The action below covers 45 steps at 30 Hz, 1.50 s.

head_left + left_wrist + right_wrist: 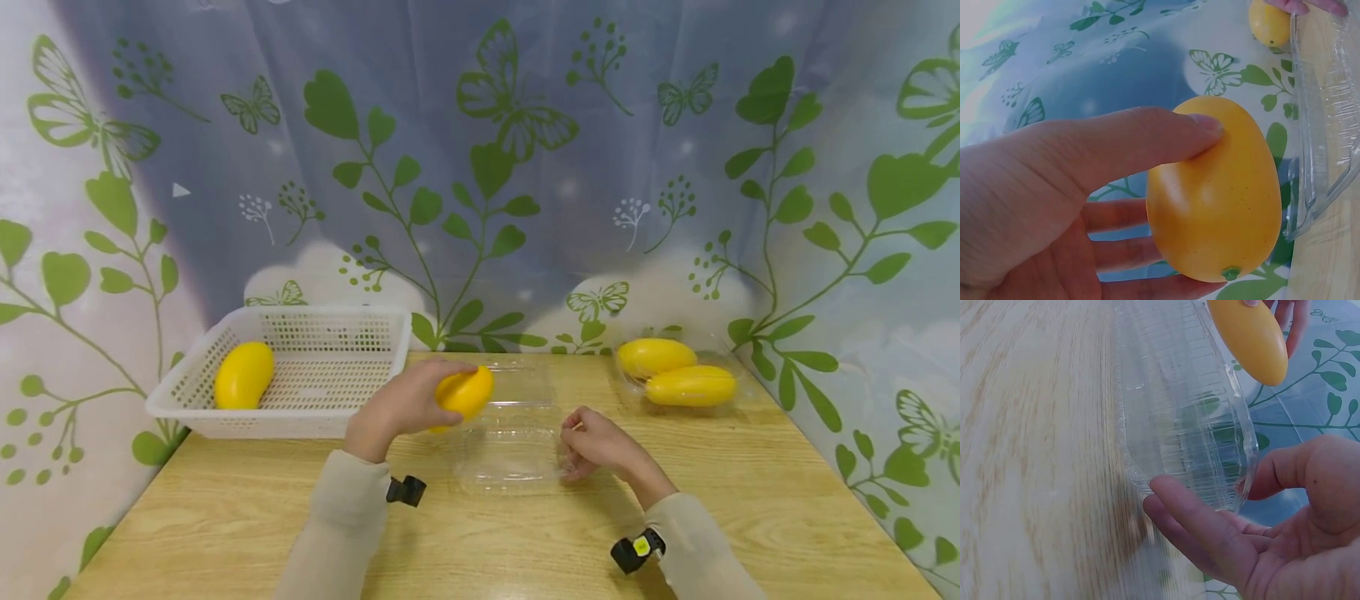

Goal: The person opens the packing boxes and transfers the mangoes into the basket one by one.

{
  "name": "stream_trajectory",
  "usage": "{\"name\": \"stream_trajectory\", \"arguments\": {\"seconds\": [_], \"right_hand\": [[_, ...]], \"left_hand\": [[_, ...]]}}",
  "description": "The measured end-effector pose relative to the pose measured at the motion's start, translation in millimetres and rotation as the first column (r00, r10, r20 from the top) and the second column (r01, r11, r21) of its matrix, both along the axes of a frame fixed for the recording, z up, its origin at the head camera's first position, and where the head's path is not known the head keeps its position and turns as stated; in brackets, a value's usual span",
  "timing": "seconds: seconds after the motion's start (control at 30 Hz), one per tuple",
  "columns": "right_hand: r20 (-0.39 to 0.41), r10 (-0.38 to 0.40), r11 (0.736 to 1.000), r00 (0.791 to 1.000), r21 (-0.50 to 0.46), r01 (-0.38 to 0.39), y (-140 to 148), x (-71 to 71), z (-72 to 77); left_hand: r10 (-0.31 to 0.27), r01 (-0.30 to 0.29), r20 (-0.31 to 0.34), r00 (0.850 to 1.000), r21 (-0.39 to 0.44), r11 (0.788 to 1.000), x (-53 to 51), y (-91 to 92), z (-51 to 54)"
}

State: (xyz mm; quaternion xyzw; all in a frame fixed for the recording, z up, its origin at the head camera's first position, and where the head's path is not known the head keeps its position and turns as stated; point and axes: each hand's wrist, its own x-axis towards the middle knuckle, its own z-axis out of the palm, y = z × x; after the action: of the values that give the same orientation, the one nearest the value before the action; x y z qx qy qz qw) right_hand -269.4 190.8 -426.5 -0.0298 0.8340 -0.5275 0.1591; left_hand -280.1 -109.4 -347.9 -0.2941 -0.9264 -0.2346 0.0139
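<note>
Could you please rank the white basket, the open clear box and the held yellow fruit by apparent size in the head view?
1. White basket
2. Open clear box
3. Held yellow fruit, partly hidden by the left hand

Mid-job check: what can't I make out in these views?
Left wrist view: some fingertips of the left hand, hidden behind the held yellow fruit.
Right wrist view: the held yellow fruit's upper end, cut off by the top edge.
Left wrist view: part of the open clear container, cut off by the right edge.
Head view: whether the clear pack is latched; its plastic is too faint.
</note>
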Motion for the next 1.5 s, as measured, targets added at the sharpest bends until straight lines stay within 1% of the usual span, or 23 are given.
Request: {"name": "stream_trajectory", "arguments": {"seconds": [0.1, 0.23, 0.43, 0.57, 0.67, 0.8, 0.9, 1.1, 1.37, 1.5], "right_hand": [[0.006, -0.007, 1.000, 1.000, 0.009, 0.006, -1, -0.2, -1.3], [-0.007, -0.001, 1.000, 1.000, 0.016, 0.001, -2, -0.6, -3.9], [-0.015, 0.008, 1.000, 1.000, 0.018, -0.008, -4, -1.3, -4.1], [-0.016, -0.001, 0.999, 1.000, 0.032, 0.002, -4, -1.5, -3.3], [-0.021, -0.007, 0.999, 1.000, 0.040, 0.008, -3, -1.9, -3.3], [-0.025, -0.001, 0.999, 1.000, 0.041, 0.002, -2, -2.1, -3.2], [-0.022, -0.002, 0.999, 1.000, 0.046, 0.003, -1, -1.7, -2.3], [-0.018, -0.015, 0.998, 1.000, 0.065, 0.017, 0, -1.0, 0.3], [-0.019, -0.014, 0.999, 1.000, 0.051, 0.015, 2, -2.1, -2.5], [-0.020, -0.013, 0.999, 1.000, 0.052, 0.014, 2, -1.8, -2.3]], "left_hand": [[0.001, -0.001, -0.022, 1.000, -0.003, 1.000, 1.3, -3.7, 0.7], [0.009, -0.009, -0.040, 0.999, 0.001, 1.000, 3.1, -8.4, 1.2], [0.039, -0.039, -0.014, 0.999, 0.013, 0.999, 7.3, -16.9, 0.7], [0.048, -0.048, -0.029, 0.998, 0.003, 0.999, 8.7, -24.2, 3.4], [0.057, -0.058, -0.055, 0.997, -0.020, 0.998, 8.4, -29.7, 6.6], [0.060, -0.063, -0.068, 0.996, -0.036, 0.997, 7.8, -36.6, 11.6], [0.059, -0.062, -0.067, 0.996, -0.042, 0.997, 7.1, -41.2, 15.1], [0.075, -0.078, -0.057, 0.996, -0.044, 0.996, 3.9, -48.8, 22.1], [0.072, -0.075, -0.068, 0.995, -0.049, 0.996, -0.6, -56.8, 25.1], [0.079, -0.082, -0.066, 0.995, -0.042, 0.996, 0.0, -61.5, 28.7]]}}
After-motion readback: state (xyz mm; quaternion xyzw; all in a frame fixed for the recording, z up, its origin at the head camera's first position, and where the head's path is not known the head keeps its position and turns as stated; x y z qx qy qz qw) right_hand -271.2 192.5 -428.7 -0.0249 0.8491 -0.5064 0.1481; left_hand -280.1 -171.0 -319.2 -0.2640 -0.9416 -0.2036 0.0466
